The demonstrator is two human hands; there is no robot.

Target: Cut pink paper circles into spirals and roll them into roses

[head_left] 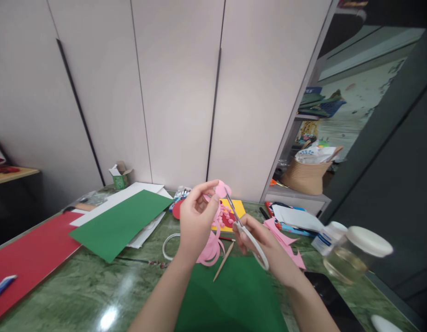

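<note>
My left hand (198, 214) pinches a small pink paper piece (221, 189) with rounded lobes, held up above the table. In my right hand (255, 233) is a pair of scissors (258, 256) with white handles, and its blades meet the edge of the pink paper. Below my hands lie pink paper strips and scraps (210, 251). Several small pink bits (224, 216) rest on a yellow and red sheet behind them. A pointed wooden stick (223, 262) lies partly on a dark green sheet (230, 295) between my forearms.
To the left are a green sheet (125, 223), white sheets, a red sheet (33, 258) and a small green box (121, 177). On the right stand a lidded jar (355, 258) and a white bottle (329, 237), near pink scraps (282, 240) and a dark phone-like slab (331, 299). Cabinet doors rise behind.
</note>
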